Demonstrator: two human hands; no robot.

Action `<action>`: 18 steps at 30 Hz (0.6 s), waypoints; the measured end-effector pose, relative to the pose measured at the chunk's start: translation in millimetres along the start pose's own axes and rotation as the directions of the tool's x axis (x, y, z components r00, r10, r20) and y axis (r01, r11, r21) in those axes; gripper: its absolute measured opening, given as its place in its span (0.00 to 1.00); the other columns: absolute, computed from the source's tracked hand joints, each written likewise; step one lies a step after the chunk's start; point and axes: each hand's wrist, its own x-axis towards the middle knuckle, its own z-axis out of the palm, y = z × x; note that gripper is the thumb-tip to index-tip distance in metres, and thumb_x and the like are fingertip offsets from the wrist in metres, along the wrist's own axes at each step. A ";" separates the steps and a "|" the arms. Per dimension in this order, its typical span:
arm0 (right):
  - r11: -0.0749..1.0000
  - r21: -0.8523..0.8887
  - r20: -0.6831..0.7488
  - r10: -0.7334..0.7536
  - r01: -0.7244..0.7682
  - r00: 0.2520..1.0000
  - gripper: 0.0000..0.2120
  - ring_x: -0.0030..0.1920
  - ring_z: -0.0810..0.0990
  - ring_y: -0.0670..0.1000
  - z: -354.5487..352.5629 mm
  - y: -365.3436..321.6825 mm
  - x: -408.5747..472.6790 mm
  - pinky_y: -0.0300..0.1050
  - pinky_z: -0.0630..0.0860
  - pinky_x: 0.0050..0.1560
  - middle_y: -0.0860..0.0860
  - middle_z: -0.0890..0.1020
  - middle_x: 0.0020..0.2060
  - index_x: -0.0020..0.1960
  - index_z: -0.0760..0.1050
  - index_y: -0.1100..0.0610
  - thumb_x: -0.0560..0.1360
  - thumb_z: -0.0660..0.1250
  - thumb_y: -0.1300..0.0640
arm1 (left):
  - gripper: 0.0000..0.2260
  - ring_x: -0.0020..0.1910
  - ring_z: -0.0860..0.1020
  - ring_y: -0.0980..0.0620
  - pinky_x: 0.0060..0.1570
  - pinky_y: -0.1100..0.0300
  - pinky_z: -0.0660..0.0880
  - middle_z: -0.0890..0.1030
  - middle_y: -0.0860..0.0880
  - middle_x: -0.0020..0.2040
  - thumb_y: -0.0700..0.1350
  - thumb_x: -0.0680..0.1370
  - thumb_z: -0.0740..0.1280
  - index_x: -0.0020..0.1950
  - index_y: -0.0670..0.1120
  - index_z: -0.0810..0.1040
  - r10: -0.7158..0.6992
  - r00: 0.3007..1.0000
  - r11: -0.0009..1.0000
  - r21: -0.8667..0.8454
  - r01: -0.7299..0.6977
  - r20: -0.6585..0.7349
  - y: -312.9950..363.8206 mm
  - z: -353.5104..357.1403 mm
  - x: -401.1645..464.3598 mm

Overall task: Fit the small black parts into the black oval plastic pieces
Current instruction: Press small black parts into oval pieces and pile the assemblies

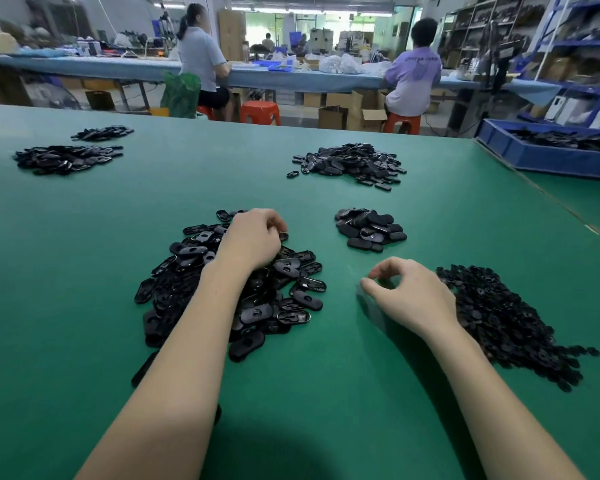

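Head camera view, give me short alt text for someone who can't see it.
A person's left hand reaches with curled fingers into a big pile of black oval plastic pieces on a green table, while the right hand hovers, fingers loosely curled, beside a heap of small black parts. More black piles lie farther back, and two people sit at another bench behind.

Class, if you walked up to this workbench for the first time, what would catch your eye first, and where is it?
The green table dotted with black heaps stands out first. The left hand reaches into the big pile of oval pieces near the middle, fingers curled. The right hand hovers beside the heap of small parts at the right.
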 end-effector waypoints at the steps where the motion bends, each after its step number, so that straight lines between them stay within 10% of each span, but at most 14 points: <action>1: 1.000 -0.001 0.001 0.000 0.000 1.000 0.07 0.49 0.75 0.47 0.2 -0.5 -0.4 0.45 0.69 0.48 0.38 0.80 0.52 0.46 0.76 0.38 0.72 0.68 0.37 | 0.16 0.52 0.80 0.47 0.57 0.56 0.76 0.84 0.49 0.53 0.37 0.78 0.59 0.48 0.55 0.83 -0.023 1.000 0.999 0.025 0.023 0.014 -3.8 -1.3 -0.7; 18: 0.999 -0.046 0.011 0.006 -0.006 1.000 0.08 0.48 0.75 0.48 2.3 -5.6 -4.6 0.44 0.66 0.45 0.41 0.76 0.51 0.47 0.77 0.39 0.73 0.66 0.36 | 0.04 0.51 0.80 0.54 0.56 0.54 0.78 0.83 0.58 0.44 0.49 0.75 0.71 0.48 0.55 0.83 -0.150 0.988 0.989 0.004 0.150 -0.025 -5.0 2.6 -9.3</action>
